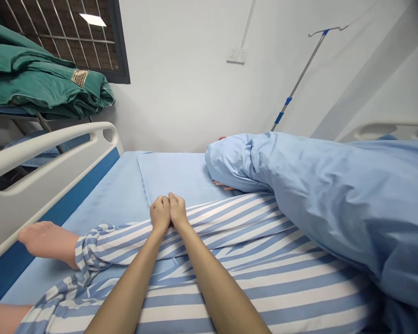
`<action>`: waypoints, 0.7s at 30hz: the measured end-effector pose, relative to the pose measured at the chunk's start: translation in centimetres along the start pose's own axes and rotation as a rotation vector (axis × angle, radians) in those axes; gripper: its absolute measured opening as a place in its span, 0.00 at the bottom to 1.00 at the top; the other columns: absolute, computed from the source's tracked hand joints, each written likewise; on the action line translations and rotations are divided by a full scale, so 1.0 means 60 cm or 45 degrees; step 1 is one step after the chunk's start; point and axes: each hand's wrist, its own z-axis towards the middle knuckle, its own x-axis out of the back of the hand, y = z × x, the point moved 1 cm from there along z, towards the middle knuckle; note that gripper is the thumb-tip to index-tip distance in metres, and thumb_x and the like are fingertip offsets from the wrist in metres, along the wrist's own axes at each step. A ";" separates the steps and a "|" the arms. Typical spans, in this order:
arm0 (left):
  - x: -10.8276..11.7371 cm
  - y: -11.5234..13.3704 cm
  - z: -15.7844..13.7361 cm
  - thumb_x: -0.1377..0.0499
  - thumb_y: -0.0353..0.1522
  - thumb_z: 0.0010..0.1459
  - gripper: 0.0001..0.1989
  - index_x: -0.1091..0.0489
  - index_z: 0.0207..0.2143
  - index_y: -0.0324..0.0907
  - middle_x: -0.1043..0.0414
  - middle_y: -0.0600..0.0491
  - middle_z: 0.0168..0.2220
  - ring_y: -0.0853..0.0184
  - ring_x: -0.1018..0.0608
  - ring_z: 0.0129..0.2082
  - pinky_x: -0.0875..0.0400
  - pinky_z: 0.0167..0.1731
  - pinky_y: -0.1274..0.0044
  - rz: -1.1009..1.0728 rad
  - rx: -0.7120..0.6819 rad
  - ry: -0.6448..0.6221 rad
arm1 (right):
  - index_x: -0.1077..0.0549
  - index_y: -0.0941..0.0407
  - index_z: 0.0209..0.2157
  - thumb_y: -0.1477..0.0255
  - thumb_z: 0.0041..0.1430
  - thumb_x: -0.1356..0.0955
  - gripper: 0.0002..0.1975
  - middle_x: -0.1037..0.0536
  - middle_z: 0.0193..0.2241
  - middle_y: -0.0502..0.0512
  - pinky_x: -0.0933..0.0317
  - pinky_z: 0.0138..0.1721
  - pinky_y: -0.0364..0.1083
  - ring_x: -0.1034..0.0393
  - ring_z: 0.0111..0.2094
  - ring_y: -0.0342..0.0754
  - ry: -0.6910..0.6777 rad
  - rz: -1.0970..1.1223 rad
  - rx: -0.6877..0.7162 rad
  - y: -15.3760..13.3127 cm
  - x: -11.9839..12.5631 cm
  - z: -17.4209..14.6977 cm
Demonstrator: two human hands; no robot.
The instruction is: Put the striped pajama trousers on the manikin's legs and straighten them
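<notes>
My left hand (160,214) and my right hand (177,211) are both closed, side by side and touching, with both forearms stretched forward. They sit over the far edge of the blue-and-white striped trousers (223,222) of a person lying on the bed. The curled fingers face away from me, so whether they grip any cloth is hidden. One bare foot (52,239) sticks out of the far trouser leg, and the nearer bare leg (7,317) shows at the lower left.
A light blue quilt (316,185) covers the person's upper body; fingertips (224,185) show beneath it. The bed's white end board (48,153) stands left. An IV pole (301,76) rises behind. Folded green bedding (38,79) lies at the upper left, near a barred window (66,37).
</notes>
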 end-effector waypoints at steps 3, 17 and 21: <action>0.000 -0.003 0.000 0.55 0.35 0.56 0.15 0.44 0.17 0.43 0.37 0.55 0.18 0.70 0.38 0.21 0.50 0.24 0.77 0.004 0.003 0.013 | 0.44 0.55 0.15 0.63 0.54 0.42 0.18 0.43 0.14 0.45 0.52 0.22 0.41 0.49 0.20 0.40 -0.047 -0.209 0.035 -0.017 0.007 0.006; -0.003 -0.003 -0.007 0.54 0.35 0.55 0.16 0.45 0.15 0.43 0.41 0.57 0.16 0.71 0.42 0.19 0.52 0.23 0.78 -0.040 -0.006 0.023 | 0.44 0.55 0.15 0.61 0.57 0.43 0.21 0.45 0.13 0.45 0.55 0.23 0.41 0.50 0.19 0.40 -0.058 -0.520 0.193 0.011 0.063 0.016; -0.004 0.000 -0.007 0.53 0.36 0.53 0.16 0.47 0.14 0.43 0.45 0.58 0.15 0.72 0.43 0.19 0.53 0.23 0.78 -0.030 -0.028 -0.003 | 0.43 0.55 0.15 0.60 0.57 0.43 0.21 0.43 0.14 0.45 0.54 0.23 0.41 0.49 0.19 0.40 -0.124 -0.428 0.165 0.011 0.066 0.020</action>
